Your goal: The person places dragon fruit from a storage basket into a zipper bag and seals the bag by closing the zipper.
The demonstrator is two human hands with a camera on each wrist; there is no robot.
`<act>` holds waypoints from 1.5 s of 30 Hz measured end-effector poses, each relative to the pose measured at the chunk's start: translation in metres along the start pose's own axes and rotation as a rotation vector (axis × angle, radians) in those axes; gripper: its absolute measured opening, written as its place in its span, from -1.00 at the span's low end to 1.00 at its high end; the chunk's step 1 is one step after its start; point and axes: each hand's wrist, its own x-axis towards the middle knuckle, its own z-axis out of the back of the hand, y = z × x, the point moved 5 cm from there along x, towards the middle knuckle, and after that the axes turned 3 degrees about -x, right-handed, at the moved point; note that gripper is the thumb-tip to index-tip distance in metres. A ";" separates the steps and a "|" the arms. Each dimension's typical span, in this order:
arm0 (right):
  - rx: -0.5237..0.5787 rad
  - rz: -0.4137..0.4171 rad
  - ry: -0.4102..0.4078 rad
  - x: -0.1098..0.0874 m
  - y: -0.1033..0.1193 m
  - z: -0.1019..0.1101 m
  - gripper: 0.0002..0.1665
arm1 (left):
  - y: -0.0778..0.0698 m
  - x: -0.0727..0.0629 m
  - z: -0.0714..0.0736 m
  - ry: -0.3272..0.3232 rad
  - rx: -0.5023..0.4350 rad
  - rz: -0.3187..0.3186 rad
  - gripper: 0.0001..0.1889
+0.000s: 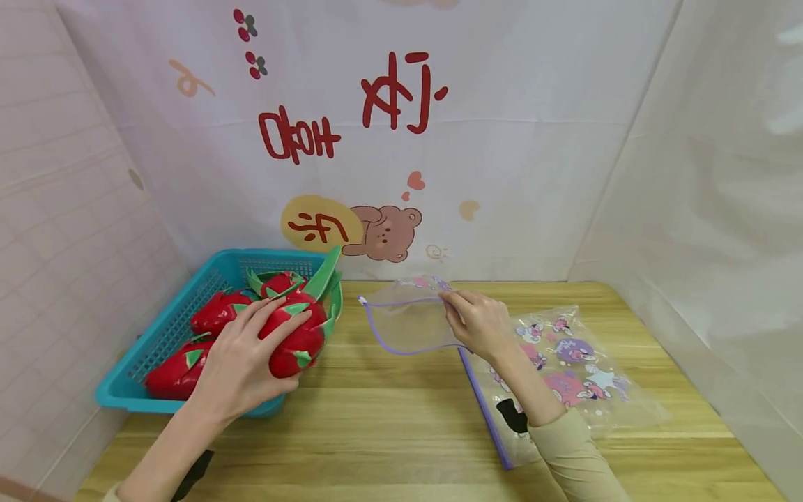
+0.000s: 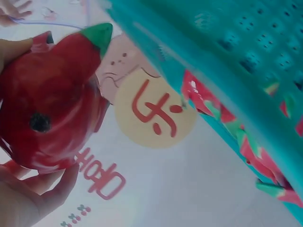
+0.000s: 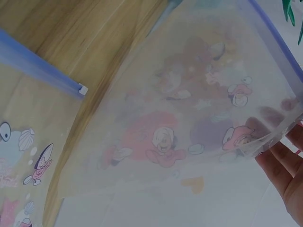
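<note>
My left hand [image 1: 235, 366] grips a red toy dragon fruit [image 1: 307, 345] with green leaf tips, raised beside the right side of the blue basket. Its red underside with a dark spot fills the left of the left wrist view, fingers around the dragon fruit [image 2: 52, 104]. With my right hand [image 1: 483, 324] I pinch the edge of a clear zip bag [image 1: 408, 324], whose purple-edged mouth gapes toward the dragon fruit. Cartoon prints show on this bag [image 3: 165, 113] in the right wrist view, and some fingers appear through its film.
The blue basket [image 1: 113, 387] stands at the left with several more red dragon fruits [image 1: 178, 376] in it. Flat on the wooden table [image 1: 376, 432] at the right lies a second printed zip bag [image 1: 564, 380]. A decorated white curtain [image 1: 514, 160] hangs behind.
</note>
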 end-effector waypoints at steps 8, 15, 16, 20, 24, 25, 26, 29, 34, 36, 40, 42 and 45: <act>-0.007 -0.013 0.000 0.000 0.000 -0.001 -0.78 | -0.024 0.005 -0.013 0.030 -0.062 -0.054 -0.03; -0.018 -0.026 -0.004 0.001 0.002 -0.001 -0.79 | -0.049 0.008 -0.032 0.098 -0.101 -0.122 -0.01; -0.022 -0.029 -0.002 0.001 0.002 -0.001 -0.79 | -0.051 0.008 -0.034 0.104 -0.106 -0.129 -0.01; -0.030 -0.037 -0.001 0.002 0.002 -0.001 -0.79 | -0.061 0.008 -0.040 0.125 -0.117 -0.150 -0.01; -0.037 -0.045 -0.015 0.003 0.002 0.000 -0.81 | -0.068 0.006 -0.044 0.144 -0.113 -0.191 -0.02; -0.039 -0.048 -0.022 0.004 0.002 0.000 -0.81 | -0.070 0.006 -0.045 0.150 -0.108 -0.204 -0.02; -0.039 -0.050 -0.026 0.004 0.002 0.001 -0.81 | -0.071 0.006 -0.046 0.158 -0.104 -0.215 -0.03; -0.041 -0.055 -0.039 0.005 0.001 0.001 -0.81 | -0.073 0.005 -0.049 0.183 -0.095 -0.230 -0.04; -0.030 -0.046 -0.045 0.005 0.003 0.002 -0.81 | -0.073 0.006 -0.055 0.231 -0.084 -0.203 -0.04; -0.027 -0.035 -0.044 0.004 0.004 0.002 -0.81 | -0.072 0.007 -0.057 0.253 -0.092 -0.185 -0.04; -0.026 -0.015 -0.040 0.002 0.007 0.002 -0.81 | -0.072 0.012 -0.061 0.275 -0.133 -0.148 -0.03; -0.018 -0.006 -0.038 0.002 0.008 0.003 -0.80 | -0.071 0.014 -0.062 0.267 -0.154 -0.132 -0.03; -0.003 0.007 -0.037 0.001 0.010 0.003 -0.80 | -0.070 0.017 -0.064 0.233 -0.177 -0.117 -0.06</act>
